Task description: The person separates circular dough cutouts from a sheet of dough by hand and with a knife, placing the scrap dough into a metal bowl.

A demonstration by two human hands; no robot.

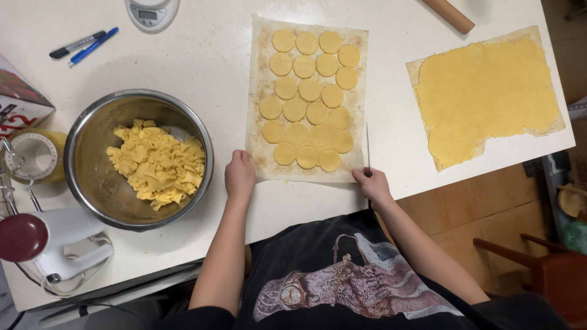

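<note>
Both hands' fingers (239, 160) grip the near corners of the parchment sheet (264, 160).

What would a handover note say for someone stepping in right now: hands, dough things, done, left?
Left hand grips the near-left corner of the paper. Right hand grips its near-right corner; a thin knife lies by it.
Done: rounds cut and laid in rows on the paper; scraps in the steel bowl.
Left: the rolled sheet at right is uncut; rolling pin beyond it.
</note>
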